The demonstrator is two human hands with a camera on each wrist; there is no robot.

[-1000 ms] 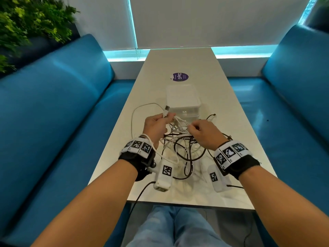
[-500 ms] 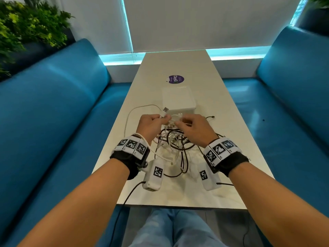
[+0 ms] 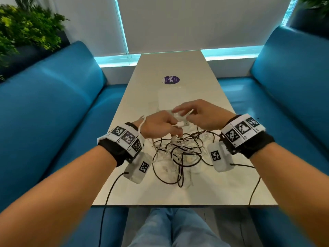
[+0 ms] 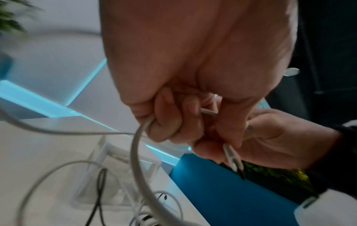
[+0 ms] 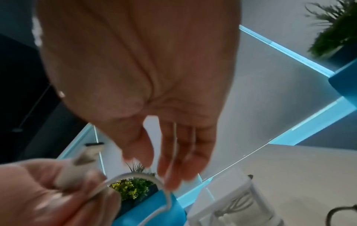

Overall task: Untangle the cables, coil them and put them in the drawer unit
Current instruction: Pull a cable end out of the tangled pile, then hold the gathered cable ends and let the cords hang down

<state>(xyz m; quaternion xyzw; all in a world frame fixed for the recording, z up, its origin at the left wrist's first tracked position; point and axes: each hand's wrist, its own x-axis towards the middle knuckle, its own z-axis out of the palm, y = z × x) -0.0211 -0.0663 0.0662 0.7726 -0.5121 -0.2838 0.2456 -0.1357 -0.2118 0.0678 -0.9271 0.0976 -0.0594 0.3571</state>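
Note:
A tangle of white and black cables lies on the table below my raised hands. My left hand grips a white cable just behind its USB plug, fingers curled round it. My right hand is beside it with straight fingers; a loop of the same white cable touches their tips. The plug points toward the right palm. The white translucent drawer unit stands just behind the hands, partly hidden and blurred.
A purple round sticker marks the table farther back. Blue benches run along both sides, with plants behind the left one. Black wrist-camera leads hang over the near table edge.
Both hands have lifted off the tangle. The left keeps hold of the white plug end. The right hand's clenched fingers have straightened out toward the cable loop.

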